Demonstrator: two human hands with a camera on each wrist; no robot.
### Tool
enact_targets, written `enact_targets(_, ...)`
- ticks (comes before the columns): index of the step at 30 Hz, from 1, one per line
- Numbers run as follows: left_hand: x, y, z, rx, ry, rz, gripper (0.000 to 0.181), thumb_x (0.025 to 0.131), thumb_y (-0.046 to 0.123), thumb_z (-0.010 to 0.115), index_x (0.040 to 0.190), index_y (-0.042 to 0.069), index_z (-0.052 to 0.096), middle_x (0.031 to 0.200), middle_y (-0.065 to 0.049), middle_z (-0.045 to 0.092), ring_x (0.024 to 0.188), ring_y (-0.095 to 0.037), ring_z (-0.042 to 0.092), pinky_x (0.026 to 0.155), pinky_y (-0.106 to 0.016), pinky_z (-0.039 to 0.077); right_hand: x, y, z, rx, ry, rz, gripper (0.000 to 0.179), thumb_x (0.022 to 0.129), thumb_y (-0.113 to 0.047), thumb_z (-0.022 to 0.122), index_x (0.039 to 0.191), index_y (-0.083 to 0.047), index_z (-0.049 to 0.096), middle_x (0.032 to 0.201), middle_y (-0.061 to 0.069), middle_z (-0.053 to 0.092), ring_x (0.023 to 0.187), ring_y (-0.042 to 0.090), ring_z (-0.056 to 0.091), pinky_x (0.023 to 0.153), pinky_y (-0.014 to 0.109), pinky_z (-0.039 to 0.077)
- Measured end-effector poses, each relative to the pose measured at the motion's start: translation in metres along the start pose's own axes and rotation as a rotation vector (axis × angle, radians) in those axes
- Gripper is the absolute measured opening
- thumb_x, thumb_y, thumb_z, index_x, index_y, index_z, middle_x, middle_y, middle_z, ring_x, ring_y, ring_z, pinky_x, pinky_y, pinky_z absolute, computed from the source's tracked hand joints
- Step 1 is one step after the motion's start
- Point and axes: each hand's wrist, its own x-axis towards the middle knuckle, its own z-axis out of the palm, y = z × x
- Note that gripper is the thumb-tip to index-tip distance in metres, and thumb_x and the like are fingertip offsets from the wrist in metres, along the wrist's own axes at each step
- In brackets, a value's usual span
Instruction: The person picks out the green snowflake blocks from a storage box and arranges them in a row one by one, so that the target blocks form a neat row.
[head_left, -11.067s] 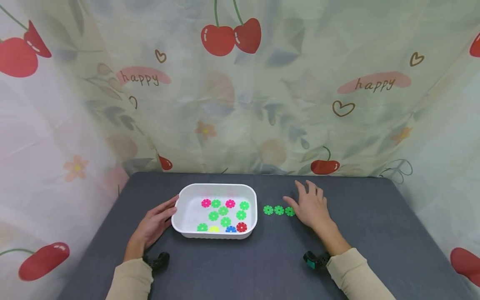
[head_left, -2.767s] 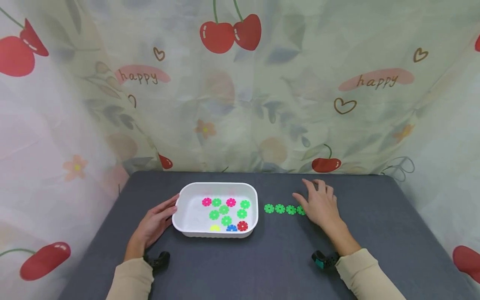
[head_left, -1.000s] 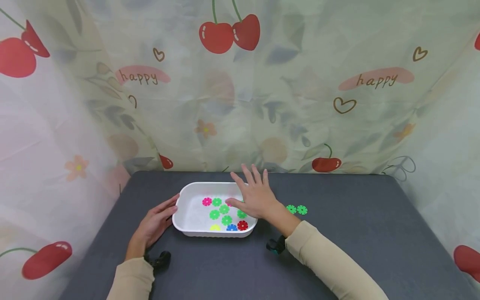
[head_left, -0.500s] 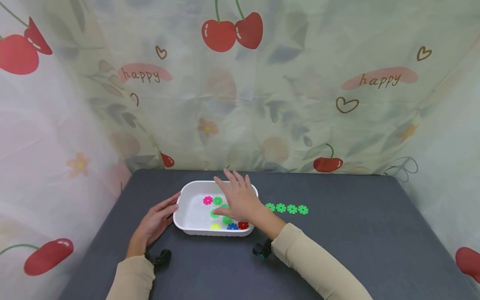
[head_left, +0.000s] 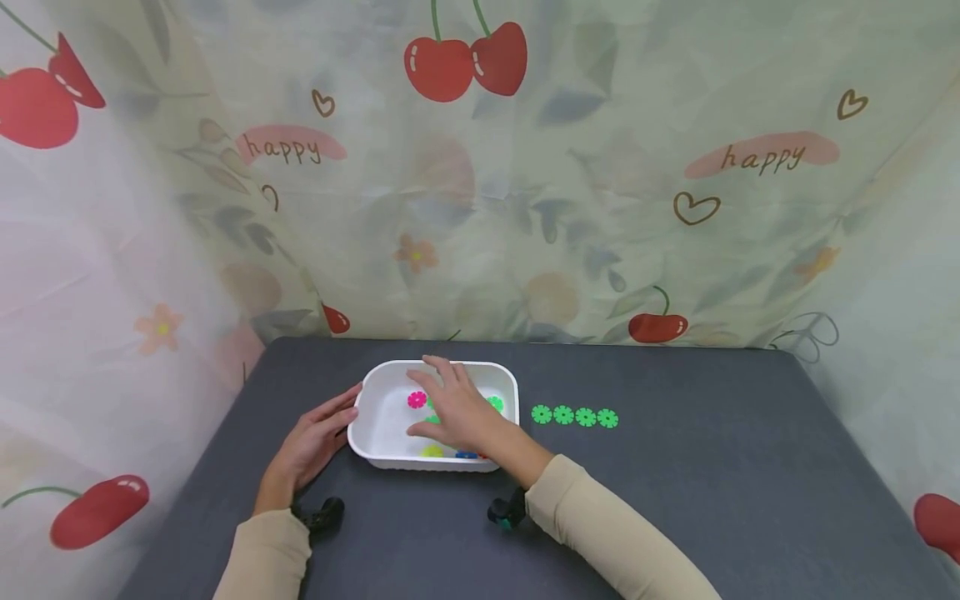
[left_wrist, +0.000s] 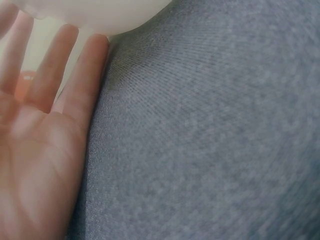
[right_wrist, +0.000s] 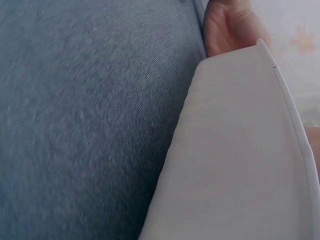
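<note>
My left hand (head_left: 311, 446) rests at the left end of a white plastic tray (head_left: 427, 464). In the left wrist view its straight fingers (left_wrist: 91, 65) meet the tray's wall (left_wrist: 105, 12). Over the inside of the tray is my right hand (head_left: 461, 412), thumb and fingers spread apart, nothing visible between them. It hides part of the notched plastic discs inside. Still showing there are a pink disc (head_left: 417, 400), a yellow disc (head_left: 432, 451), a blue disc (head_left: 465, 455) and a green disc (head_left: 495, 403). The tray's outer side (right_wrist: 235, 150) fills much of the right wrist view.
Right of the tray, several green discs (head_left: 574, 416) lie in a straight sideways row on the dark grey tabletop (head_left: 675, 483). A patterned curtain (head_left: 495, 208) with cherries hangs behind the table and on both sides.
A fourth green disc has joined the row's right end, and one green disc has left the tray's lower left. My right hand has swung left from the row to over the tray.
</note>
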Motion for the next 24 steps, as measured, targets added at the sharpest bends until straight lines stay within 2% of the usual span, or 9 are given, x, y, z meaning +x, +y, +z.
enact_targets(6,0.001,0.0,-0.001,0.01,0.007,-0.009,0.069,0.1,0.033,0.066,0.16,0.018,0.034,0.169,-0.002,0.03,0.126,0.007,0.052,0.098,-0.016,0.05,0.003,0.002,0.008,0.185,-0.076,0.039,0.08,0.089,-0.044,0.077,0.155,-0.021,0.04,0.163,0.009,0.03,0.147,0.026,0.035,0.115,0.042,0.045)
enact_targets(12,0.0,0.001,-0.001,0.01,0.006,-0.016,0.069,0.1,0.033,0.065,0.16,0.018,0.034,0.17,-0.003,0.028,0.126,0.007,0.052,0.098,-0.016,0.05,0.004,0.004,0.011,0.311,-0.137,0.054,0.073,0.091,-0.034,0.078,0.153,-0.016,0.044,0.156,0.007,0.038,0.131,0.021,0.053,0.107,0.029,0.052)
enact_targets(17,0.0,0.001,-0.001,0.001,0.002,-0.003,0.069,0.1,0.032,0.066,0.16,0.016,0.034,0.169,-0.003,0.03,0.124,0.008,0.054,0.098,-0.016,0.05,0.004,0.004,0.009,0.366,-0.196,0.072,0.073,0.091,-0.033,0.077,0.154,-0.016,0.043,0.149,0.008,0.043,0.116,0.02,0.06,0.094,0.022,0.055)
enact_targets(24,0.0,0.0,0.0,-0.001,0.003,-0.001,0.07,0.101,0.031,0.065,0.16,0.016,0.033,0.169,-0.003,0.03,0.123,0.009,0.054,0.098,-0.016,0.05,0.005,0.003,0.011,0.377,-0.221,0.095,0.072,0.091,-0.03,0.077,0.153,-0.018,0.044,0.145,0.01,0.047,0.116,0.021,0.058,0.095,0.024,0.053)
